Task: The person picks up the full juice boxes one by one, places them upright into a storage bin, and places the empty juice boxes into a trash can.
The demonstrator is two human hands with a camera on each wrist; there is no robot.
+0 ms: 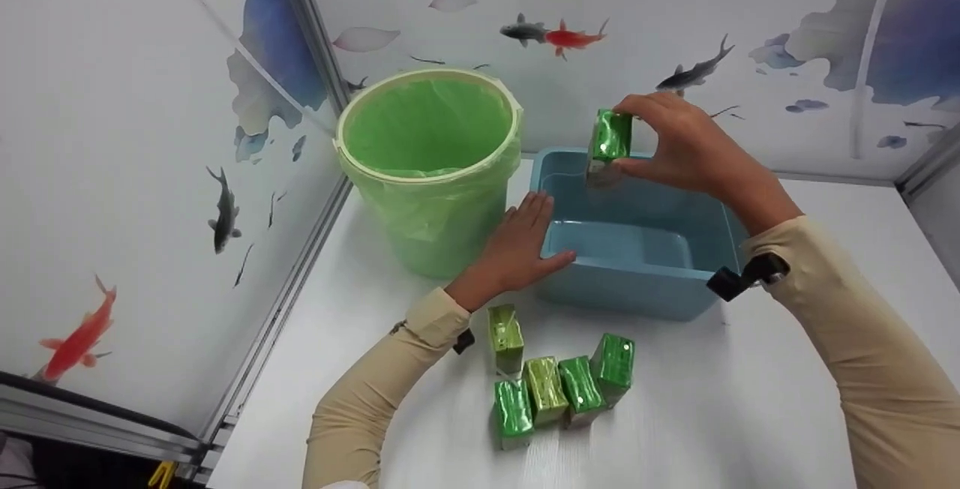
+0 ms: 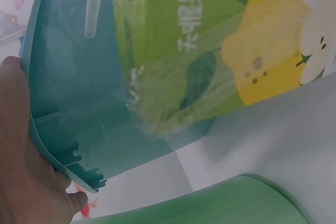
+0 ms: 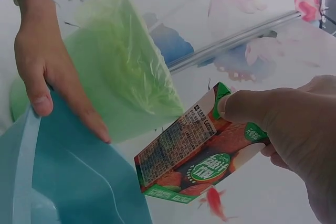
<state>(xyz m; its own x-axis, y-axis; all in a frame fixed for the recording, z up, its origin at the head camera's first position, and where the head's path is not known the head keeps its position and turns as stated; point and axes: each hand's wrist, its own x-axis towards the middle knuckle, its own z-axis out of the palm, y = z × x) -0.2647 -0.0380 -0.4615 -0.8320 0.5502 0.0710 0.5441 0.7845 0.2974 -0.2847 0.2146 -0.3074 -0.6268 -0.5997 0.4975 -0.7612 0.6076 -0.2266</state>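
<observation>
My right hand (image 1: 686,144) pinches a small juice carton (image 1: 611,136) between thumb and fingers, over the back left of the blue plastic basin (image 1: 630,286). In the right wrist view the carton (image 3: 199,156) is tilted and shows a red fruit print, fine text and green ends. My left hand (image 1: 521,245) rests on the basin's near left corner with straight fingers, the thumb lying over the front rim. Several cartons stand on the table before the basin: two lime ones, such as the carton (image 1: 507,335), and darker green ones, such as the carton (image 1: 514,410).
A green bin (image 1: 442,226) with a plastic liner and pale rim stands left of the basin. White panels (image 1: 150,99) with painted fish enclose the white table (image 1: 780,399) at the left and back. A lime carton (image 2: 199,51) looms close in the left wrist view.
</observation>
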